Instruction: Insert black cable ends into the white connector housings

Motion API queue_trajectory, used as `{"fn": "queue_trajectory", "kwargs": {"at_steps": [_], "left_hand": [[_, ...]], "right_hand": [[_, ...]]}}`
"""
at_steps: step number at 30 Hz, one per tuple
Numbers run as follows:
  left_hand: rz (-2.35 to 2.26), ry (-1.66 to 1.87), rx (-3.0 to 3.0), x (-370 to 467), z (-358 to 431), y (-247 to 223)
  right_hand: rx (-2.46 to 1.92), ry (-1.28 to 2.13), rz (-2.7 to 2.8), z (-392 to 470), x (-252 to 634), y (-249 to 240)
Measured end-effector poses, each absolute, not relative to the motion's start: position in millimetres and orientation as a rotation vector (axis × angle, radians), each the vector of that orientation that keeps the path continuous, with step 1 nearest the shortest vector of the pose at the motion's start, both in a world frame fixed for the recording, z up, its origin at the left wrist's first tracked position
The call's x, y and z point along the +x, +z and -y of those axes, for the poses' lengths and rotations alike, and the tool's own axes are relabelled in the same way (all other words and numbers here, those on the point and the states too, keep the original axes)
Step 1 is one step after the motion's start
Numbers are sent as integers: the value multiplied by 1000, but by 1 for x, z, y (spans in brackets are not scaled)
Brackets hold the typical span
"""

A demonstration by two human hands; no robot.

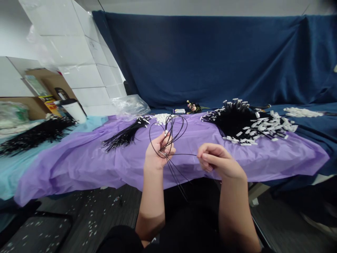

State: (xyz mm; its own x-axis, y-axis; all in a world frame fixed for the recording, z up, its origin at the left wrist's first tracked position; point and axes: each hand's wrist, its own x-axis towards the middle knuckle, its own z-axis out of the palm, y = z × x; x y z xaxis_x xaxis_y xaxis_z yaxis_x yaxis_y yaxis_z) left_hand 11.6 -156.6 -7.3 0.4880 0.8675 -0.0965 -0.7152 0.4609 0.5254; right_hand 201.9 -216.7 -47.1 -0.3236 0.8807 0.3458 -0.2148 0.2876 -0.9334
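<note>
Thin black cords (179, 123) stand up in loops from my left hand (159, 151), whose fingers are closed round them; their loose ends hang down below it. One cord stretches sideways to my right hand (214, 160), which pinches its end between thumb and fingers. Both hands are in front of the purple cloth (131, 168). Beyond my left hand lies a small heap of white pieces (162, 118). A bundle of black cords (126, 135) rests to the left, and a large pile of black cords with white ends (237, 121) to the right.
More black cords (39, 133) lie on the light blue cloth at left, near a white cup (75, 110). White boxes (86, 73) are stacked behind, beside clear plastic (131, 104). Small flowers (193, 106) lie before the dark blue curtain (210, 59). White pieces (302, 112) sit far right.
</note>
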Motion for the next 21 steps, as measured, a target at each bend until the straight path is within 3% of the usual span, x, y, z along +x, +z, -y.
{"fn": "queue_trajectory", "kwargs": {"at_steps": [7,14,21], "left_hand": [[-441,1072,465,12,151,-13],[-549,1313,483,21,150,-19],[-523,1437,699,33,154,-25]], "right_hand": [[-295,1092,1181,216,212,-49],[-576,600,1128,208,198,-46],[-326,799,1311,217,195,-52]]}}
